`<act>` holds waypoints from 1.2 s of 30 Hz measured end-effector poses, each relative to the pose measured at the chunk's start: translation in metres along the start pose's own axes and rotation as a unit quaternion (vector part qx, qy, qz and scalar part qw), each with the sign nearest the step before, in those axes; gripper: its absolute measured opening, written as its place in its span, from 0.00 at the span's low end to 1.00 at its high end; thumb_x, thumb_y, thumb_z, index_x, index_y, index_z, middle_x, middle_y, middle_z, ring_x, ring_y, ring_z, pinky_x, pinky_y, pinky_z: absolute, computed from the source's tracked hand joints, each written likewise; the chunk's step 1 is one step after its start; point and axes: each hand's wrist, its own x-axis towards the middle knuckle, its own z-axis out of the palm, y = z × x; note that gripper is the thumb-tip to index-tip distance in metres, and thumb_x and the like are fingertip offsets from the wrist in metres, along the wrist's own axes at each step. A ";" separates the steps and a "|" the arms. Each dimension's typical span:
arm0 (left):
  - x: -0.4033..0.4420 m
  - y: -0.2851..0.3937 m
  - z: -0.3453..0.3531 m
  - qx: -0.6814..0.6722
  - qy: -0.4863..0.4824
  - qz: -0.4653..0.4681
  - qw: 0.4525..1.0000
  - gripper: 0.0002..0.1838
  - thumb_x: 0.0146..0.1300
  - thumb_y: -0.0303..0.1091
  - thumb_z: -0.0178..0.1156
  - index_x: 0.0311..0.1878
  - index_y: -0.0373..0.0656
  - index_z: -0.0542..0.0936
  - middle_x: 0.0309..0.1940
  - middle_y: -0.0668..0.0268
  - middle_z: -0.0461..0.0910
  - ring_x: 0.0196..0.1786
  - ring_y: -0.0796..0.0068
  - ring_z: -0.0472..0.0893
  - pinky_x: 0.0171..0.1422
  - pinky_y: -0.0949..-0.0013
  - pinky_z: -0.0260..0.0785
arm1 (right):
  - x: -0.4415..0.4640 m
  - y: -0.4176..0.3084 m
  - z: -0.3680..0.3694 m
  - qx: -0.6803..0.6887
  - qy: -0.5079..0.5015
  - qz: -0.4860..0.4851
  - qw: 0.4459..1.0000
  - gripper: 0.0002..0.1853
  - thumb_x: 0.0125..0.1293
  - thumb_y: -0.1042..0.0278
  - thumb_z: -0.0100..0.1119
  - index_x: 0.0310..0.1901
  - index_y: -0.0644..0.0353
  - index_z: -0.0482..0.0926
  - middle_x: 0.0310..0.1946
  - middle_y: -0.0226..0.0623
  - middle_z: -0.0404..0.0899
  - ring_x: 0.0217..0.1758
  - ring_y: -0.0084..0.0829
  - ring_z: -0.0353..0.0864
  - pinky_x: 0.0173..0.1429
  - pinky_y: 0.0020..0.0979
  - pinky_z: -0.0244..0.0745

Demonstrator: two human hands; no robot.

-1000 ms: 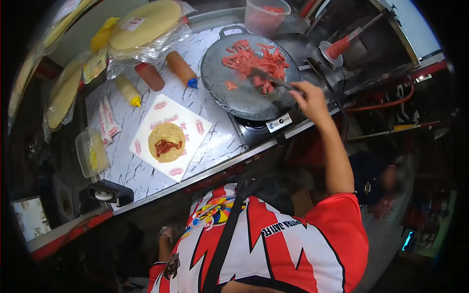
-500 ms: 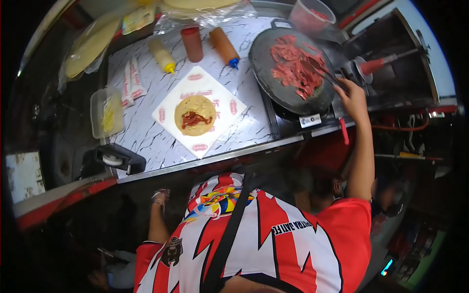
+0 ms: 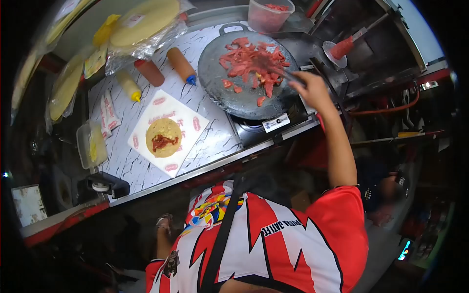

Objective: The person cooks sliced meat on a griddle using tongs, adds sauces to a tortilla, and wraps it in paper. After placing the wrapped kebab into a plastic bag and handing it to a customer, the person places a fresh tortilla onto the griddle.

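Note:
My right hand (image 3: pixel 312 90) is closed around the handle of a dark spatula (image 3: pixel 289 76), at the right side of a round black griddle (image 3: pixel 220 93). The blurred blade is among strips of reddish meat (image 3: pixel 239 62); a few small pieces lie apart on the griddle's lower half. My left hand (image 3: pixel 164 222) hangs low beside my body, away from the counter, its fingers too dim and small to read. On a printed white paper (image 3: pixel 192 117) lies a round flatbread (image 3: pixel 168 128) topped with dark red filling (image 3: pixel 163 142).
Three sauce bottles (image 3: pixel 181 65) lie beyond the paper. A clear tub (image 3: pixel 92 145) and paper sleeves (image 3: pixel 110 112) are at the left. Wrapped flatbreads (image 3: pixel 144 24) and a bucket of meat (image 3: pixel 270 15) stand at the back. A person (image 3: pixel 381 193) is at the lower right.
The view has shifted and turned back and forth. My right hand has moved the spatula through the meat, and some pieces now lie lower on the griddle. The flatbread stays on its paper.

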 end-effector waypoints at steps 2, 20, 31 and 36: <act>0.006 0.014 0.007 0.018 0.012 0.024 0.999 0.17 0.74 0.51 0.55 0.40 0.48 0.82 0.35 0.65 0.85 0.37 0.66 0.84 0.41 0.59 0.77 | 0.000 -0.007 -0.013 -0.013 -0.017 -0.047 0.999 0.15 0.66 0.59 0.70 0.46 0.62 0.88 0.39 0.50 0.87 0.42 0.52 0.86 0.48 0.44 0.79; -0.023 0.081 0.077 0.315 0.096 0.164 0.930 0.19 0.71 0.52 0.59 0.46 0.46 0.85 0.41 0.55 0.88 0.45 0.53 0.87 0.47 0.52 0.77 | 0.049 0.043 -0.025 0.024 -0.078 -0.060 0.995 0.19 0.65 0.59 0.70 0.54 0.59 0.86 0.44 0.48 0.88 0.43 0.47 0.89 0.50 0.42 0.82; -0.037 0.079 0.045 0.168 0.009 0.160 0.973 0.14 0.73 0.44 0.55 0.43 0.47 0.85 0.39 0.61 0.87 0.43 0.64 0.86 0.45 0.58 0.77 | -0.016 0.043 0.004 0.073 -0.072 -0.080 0.992 0.19 0.65 0.59 0.71 0.53 0.60 0.86 0.35 0.46 0.82 0.32 0.46 0.81 0.40 0.40 0.75; 0.004 0.032 0.039 0.058 0.019 0.214 0.975 0.14 0.74 0.44 0.56 0.42 0.46 0.85 0.38 0.64 0.86 0.42 0.70 0.84 0.45 0.62 0.76 | 0.016 0.053 -0.011 0.000 -0.004 -0.040 0.999 0.20 0.65 0.55 0.71 0.50 0.62 0.88 0.39 0.51 0.87 0.39 0.49 0.87 0.47 0.41 0.79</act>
